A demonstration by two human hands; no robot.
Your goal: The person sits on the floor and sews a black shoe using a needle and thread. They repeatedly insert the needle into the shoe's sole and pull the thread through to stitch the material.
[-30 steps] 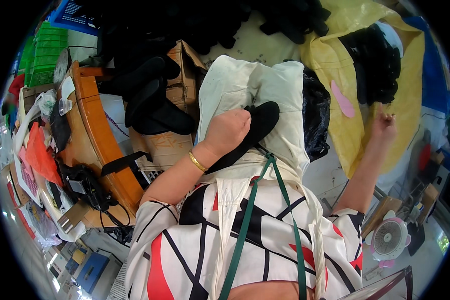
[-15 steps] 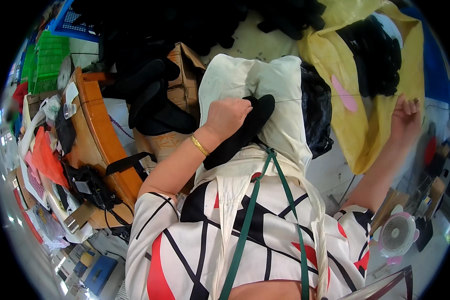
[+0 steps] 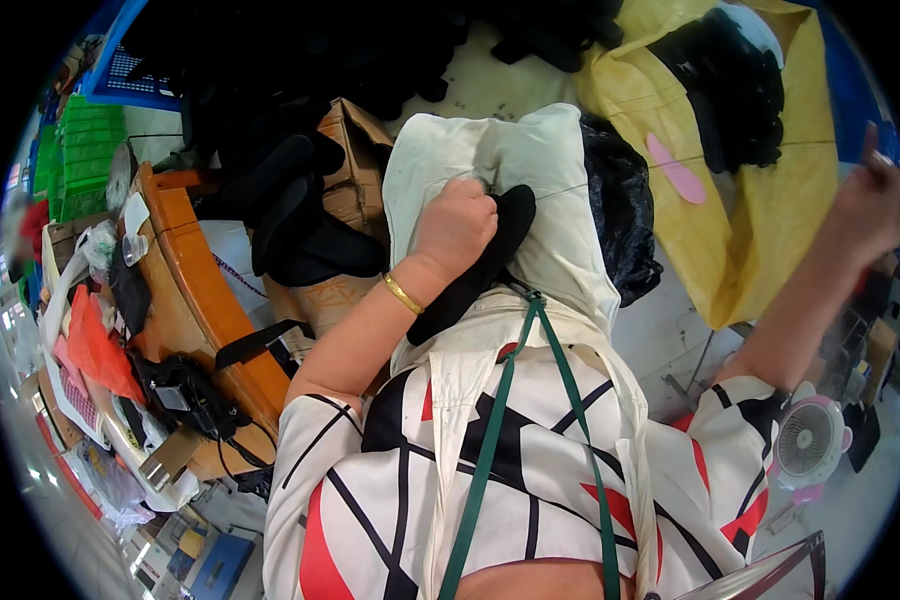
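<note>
The left hand (image 3: pixel 457 225) is fisted, fingers clamped on a black insole (image 3: pixel 480 265) against the cream bag (image 3: pixel 530 170) on the lap. The right hand (image 3: pixel 870 205) reaches far right (fingers' state unclear); the insole could slip, being held one-handed.

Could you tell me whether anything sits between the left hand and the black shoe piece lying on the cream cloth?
Nothing visible does: the left hand is closed directly on the black shoe piece, pressing it against the cream cloth. The right hand is far off to the side.
</note>
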